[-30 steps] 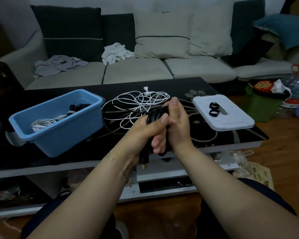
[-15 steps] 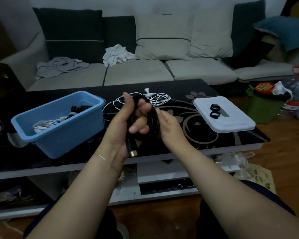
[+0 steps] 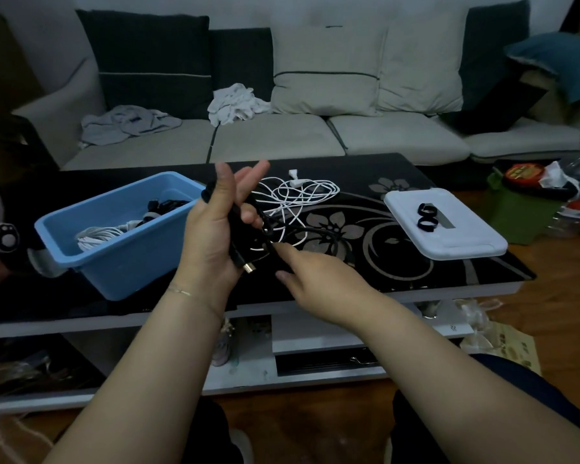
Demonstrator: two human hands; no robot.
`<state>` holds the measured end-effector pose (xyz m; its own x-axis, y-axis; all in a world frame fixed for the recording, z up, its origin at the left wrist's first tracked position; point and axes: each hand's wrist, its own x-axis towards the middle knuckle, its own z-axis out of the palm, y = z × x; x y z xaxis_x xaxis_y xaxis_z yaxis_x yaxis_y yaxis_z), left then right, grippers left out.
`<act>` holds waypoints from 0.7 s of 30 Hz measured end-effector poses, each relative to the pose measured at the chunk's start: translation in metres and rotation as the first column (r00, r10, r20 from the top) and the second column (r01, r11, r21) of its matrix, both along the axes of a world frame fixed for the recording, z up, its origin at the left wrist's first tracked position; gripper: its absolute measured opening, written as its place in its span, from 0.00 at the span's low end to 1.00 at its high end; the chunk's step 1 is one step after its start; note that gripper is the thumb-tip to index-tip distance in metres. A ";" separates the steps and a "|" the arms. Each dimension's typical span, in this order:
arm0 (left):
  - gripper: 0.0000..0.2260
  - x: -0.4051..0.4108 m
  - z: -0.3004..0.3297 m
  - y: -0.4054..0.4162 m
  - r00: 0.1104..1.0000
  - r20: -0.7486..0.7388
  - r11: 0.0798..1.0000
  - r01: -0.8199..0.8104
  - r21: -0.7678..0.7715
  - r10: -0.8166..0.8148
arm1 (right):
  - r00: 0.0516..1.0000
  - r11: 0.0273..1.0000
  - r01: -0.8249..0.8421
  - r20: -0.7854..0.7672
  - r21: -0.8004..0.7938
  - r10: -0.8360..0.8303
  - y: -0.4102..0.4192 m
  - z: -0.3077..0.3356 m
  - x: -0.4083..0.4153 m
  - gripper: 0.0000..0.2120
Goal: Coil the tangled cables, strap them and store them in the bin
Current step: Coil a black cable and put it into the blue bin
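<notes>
On lid [image 3: 449,242]: 2 straps [image 3: 426,217]; 2 hands [image 3: 215,229] hold 1 black cable [image 3: 268,236].

Glossy black table [image 3: 416,172] — smooth blue plastic bin [image 3: 124,262], white plastic lid [image 3: 466,242], cloth sofa [image 3: 399,135].
</notes>
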<state>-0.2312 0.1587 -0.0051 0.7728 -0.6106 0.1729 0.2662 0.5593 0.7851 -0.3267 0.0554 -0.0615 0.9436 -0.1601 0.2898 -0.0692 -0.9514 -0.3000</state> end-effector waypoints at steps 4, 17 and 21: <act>0.24 -0.010 -0.001 -0.003 0.975 0.200 0.974 -0.136 0.179 0.100 | 0.998 0.986 -0.012 0.054 -0.168 0.022 -0.003 0.001 0.002 0.12; 0.10 -0.007 -0.013 -0.012 0.760 0.641 0.766 -0.475 0.433 0.109 | 0.987 0.977 -0.089 -0.147 -0.192 0.061 0.003 0.016 -0.016 0.22; 0.08 -0.001 -0.020 -0.016 0.662 0.749 0.654 -0.555 0.514 -0.027 | 0.991 0.960 -0.134 -0.013 -0.244 0.135 0.004 0.016 -0.016 0.14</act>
